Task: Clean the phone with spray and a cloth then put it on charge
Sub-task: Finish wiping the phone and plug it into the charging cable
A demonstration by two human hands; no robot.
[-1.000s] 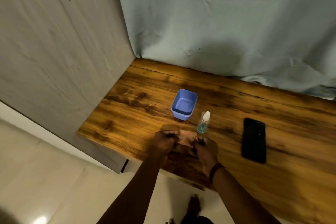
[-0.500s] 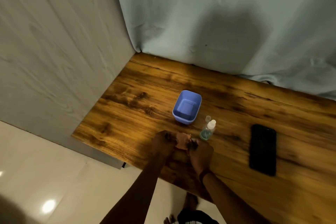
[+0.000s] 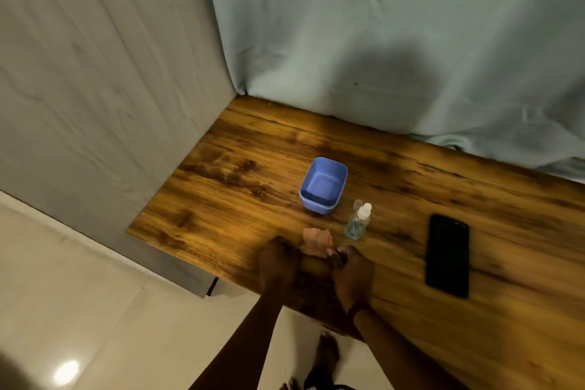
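Your left hand [image 3: 278,260] and right hand [image 3: 353,272], fingers curled, pinch a crumpled pink cloth [image 3: 316,242] beside the spray bottle [image 3: 357,222].

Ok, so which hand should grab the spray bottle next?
The right hand, probably. Both hands hold the cloth, but the spray bottle stands just beyond the right one, and the phone lies farther to that side too. The left hand would have to cross over.

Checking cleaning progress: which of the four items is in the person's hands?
The pink cloth, gripped by left hand and right hand; the spray bottle, black phone and blue tub sit untouched.
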